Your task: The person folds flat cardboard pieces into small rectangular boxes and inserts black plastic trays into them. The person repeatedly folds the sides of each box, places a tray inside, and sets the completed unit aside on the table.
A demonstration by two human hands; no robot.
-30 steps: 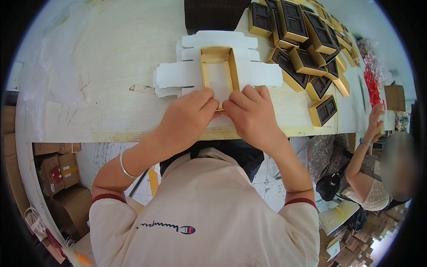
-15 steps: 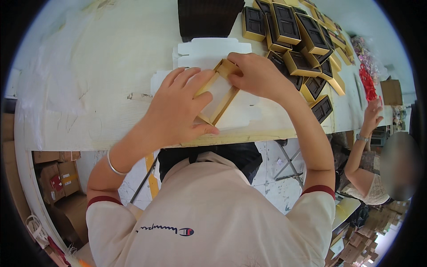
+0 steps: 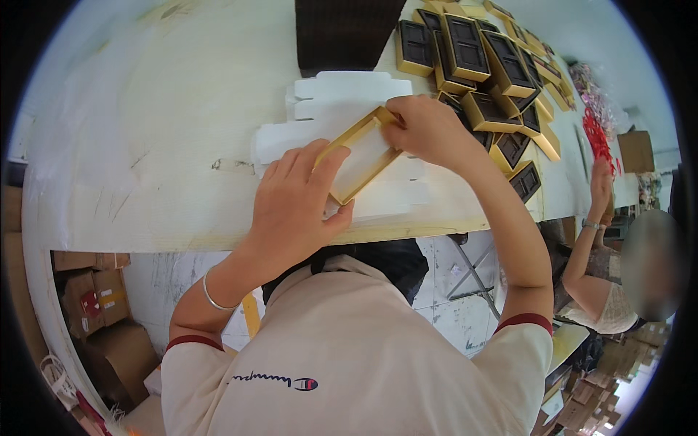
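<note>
Between my hands is a shallow gold cardboard box point(image 3: 371, 178), its walls upright around a white inside, turned diagonally. My left hand point(image 3: 292, 200) grips its near left end, thumb at the near corner and fingers along the left wall. At the far right corner, my right hand point(image 3: 434, 132) pinches the wall, with some fingertips inside the box. Several flat white die-cut card blanks point(image 3: 349, 87) lie stacked under and behind the box.
A tall dark brown stack point(image 3: 345, 40) stands behind the blanks. Gold boxes with dark brown inserts point(image 3: 465, 47) are heaped at the right of the white table point(image 3: 167, 152). Farther right, a co-worker's hand point(image 3: 600, 185) is near red ribbon point(image 3: 596, 134). Cardboard cartons point(image 3: 109, 291) sit under the table.
My left hand has shifted toward the box's near end, its fingers drawn closer together. The box has moved slightly right, and more of its inside shows. My right hand keeps its corner.
</note>
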